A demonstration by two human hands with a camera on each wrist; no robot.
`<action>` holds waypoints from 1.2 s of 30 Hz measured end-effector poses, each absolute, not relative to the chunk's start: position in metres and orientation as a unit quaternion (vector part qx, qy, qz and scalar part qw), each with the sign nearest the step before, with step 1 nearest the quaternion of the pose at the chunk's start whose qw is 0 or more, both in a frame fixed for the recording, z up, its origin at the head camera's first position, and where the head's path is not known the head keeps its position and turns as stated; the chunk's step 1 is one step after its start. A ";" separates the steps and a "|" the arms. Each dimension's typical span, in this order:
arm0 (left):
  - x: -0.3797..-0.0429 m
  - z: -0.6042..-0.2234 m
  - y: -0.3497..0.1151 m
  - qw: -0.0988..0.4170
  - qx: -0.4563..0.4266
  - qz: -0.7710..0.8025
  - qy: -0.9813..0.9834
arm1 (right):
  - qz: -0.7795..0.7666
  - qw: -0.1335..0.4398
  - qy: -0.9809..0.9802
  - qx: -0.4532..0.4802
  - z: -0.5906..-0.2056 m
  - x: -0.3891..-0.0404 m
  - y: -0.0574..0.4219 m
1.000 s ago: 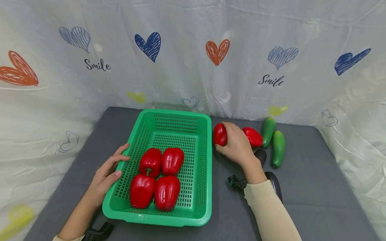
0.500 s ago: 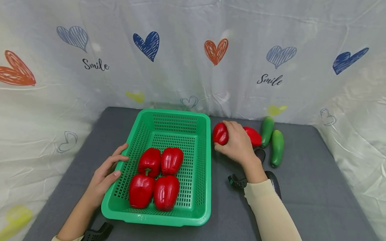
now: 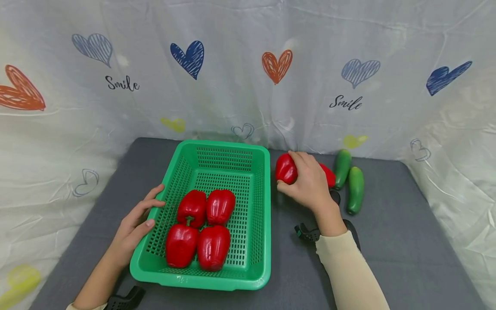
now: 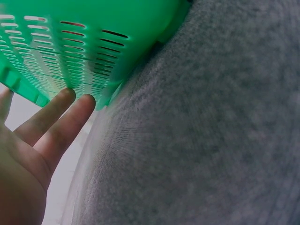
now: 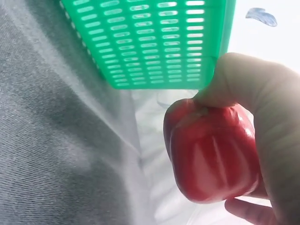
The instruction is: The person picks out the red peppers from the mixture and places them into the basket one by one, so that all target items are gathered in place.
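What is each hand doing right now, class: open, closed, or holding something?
Left hand: open, fingers touching the side of the green plastic basket.
Right hand: closed around a red bell pepper.

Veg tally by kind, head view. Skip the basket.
Red peppers: 6 (4 in the basket, 1 held in the right hand, 1 partly hidden behind it)
Green cucumbers: 2
Dark eggplants: 2, both partly hidden
Total: 10

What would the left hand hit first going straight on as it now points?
The green basket: the left hand lies at its left rim in the head view, though exact contact is unclear.
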State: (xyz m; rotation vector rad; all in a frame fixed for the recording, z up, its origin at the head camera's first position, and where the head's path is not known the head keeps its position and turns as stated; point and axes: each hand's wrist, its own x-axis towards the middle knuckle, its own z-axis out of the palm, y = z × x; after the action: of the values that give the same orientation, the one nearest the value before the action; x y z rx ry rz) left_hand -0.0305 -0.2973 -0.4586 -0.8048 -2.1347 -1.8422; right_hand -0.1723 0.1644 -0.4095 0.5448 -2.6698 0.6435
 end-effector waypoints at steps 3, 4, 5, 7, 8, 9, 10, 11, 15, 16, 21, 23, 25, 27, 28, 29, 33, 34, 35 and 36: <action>-0.031 -0.459 -0.298 0.105 -0.274 -0.625 -0.724 | 0.230 0.182 -0.937 0.192 -0.406 -0.171 0.165; -0.031 -0.459 -0.298 0.104 -0.275 -0.624 -0.724 | 0.231 0.186 -0.936 0.190 -0.405 -0.171 0.166; -0.031 -0.459 -0.298 0.104 -0.275 -0.624 -0.724 | 0.231 0.191 -0.935 0.189 -0.404 -0.171 0.166; -0.031 -0.459 -0.298 0.104 -0.277 -0.624 -0.723 | 0.230 0.203 -0.933 0.188 -0.402 -0.170 0.166; -0.031 -0.459 -0.298 0.105 -0.277 -0.624 -0.723 | 0.231 0.209 -0.931 0.189 -0.401 -0.169 0.165; -0.031 -0.459 -0.298 0.105 -0.276 -0.624 -0.723 | 0.231 0.215 -0.929 0.191 -0.399 -0.168 0.165; -0.031 -0.459 -0.298 0.105 -0.276 -0.624 -0.723 | 0.230 0.221 -0.928 0.193 -0.398 -0.168 0.165; -0.031 -0.458 -0.298 0.106 -0.276 -0.625 -0.723 | 0.229 0.227 -0.927 0.194 -0.396 -0.167 0.165; -0.031 -0.458 -0.298 0.106 -0.276 -0.625 -0.723 | 0.229 0.247 -0.922 0.191 -0.390 -0.165 0.164; -0.031 -0.458 -0.298 0.106 -0.277 -0.626 -0.721 | 0.228 0.249 -0.922 0.189 -0.389 -0.164 0.164; -0.031 -0.458 -0.298 0.105 -0.281 -0.629 -0.718 | 0.229 0.250 -0.921 0.193 -0.386 -0.162 0.166; -0.031 -0.459 -0.297 0.106 -0.280 -0.628 -0.718 | 0.231 0.252 -0.918 0.201 -0.385 -0.162 0.166; -0.031 -0.460 -0.297 0.107 -0.279 -0.628 -0.719 | 0.232 0.257 -0.915 0.210 -0.383 -0.162 0.166; -0.031 -0.460 -0.297 0.107 -0.278 -0.626 -0.720 | 0.231 0.264 -0.911 0.217 -0.381 -0.163 0.166; -0.031 -0.461 -0.297 0.107 -0.278 -0.626 -0.720 | 0.230 0.269 -0.909 0.220 -0.380 -0.164 0.166; -0.032 -0.461 -0.297 0.107 -0.279 -0.627 -0.720 | 0.229 0.272 -0.908 0.221 -0.379 -0.164 0.165; -0.032 -0.461 -0.297 0.107 -0.283 -0.627 -0.717 | 0.225 0.274 -0.908 0.225 -0.371 -0.163 0.161; -0.033 -0.461 -0.298 0.108 -0.284 -0.627 -0.717 | 0.223 0.272 -0.909 0.225 -0.368 -0.163 0.160; -0.033 -0.461 -0.298 0.109 -0.284 -0.627 -0.717 | 0.221 0.270 -0.910 0.226 -0.365 -0.163 0.158; -0.033 -0.461 -0.298 0.109 -0.283 -0.627 -0.718 | 0.219 0.267 -0.910 0.228 -0.362 -0.163 0.156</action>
State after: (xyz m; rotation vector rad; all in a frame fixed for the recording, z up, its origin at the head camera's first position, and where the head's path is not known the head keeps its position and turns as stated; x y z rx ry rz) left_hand -0.0328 -0.2981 -0.4614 -0.8336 -2.1101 -1.8436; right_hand -0.1630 0.1561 -0.3622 0.6156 -2.4560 0.5917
